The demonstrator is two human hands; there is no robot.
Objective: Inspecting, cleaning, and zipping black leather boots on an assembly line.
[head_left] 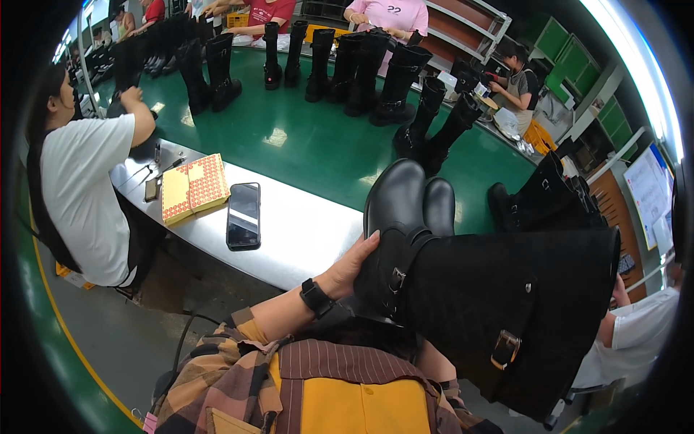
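A tall black boot (pixel 463 289) with a rounded shiny toe and metal buckles lies sideways in front of me, its shaft reaching to the right. My left hand (pixel 354 264), with a dark watch on the wrist, is closed around the boot near its heel and ankle, thumb on the leather. Behind it shows the toe of a second black boot (pixel 439 205); what supports that one is hidden. My right forearm (pixel 437 362) goes up under the boot shaft. The boot covers my right hand, so its fingers cannot be seen.
On the metal ledge (pixel 303 217) lie a phone (pixel 243 217), a yellow box with red dots (pixel 195 188) and small tools. Beyond, several black boots (pixel 394 87) stand on the green work surface (pixel 303 145). A co-worker in white (pixel 87 188) sits left; others are across and right.
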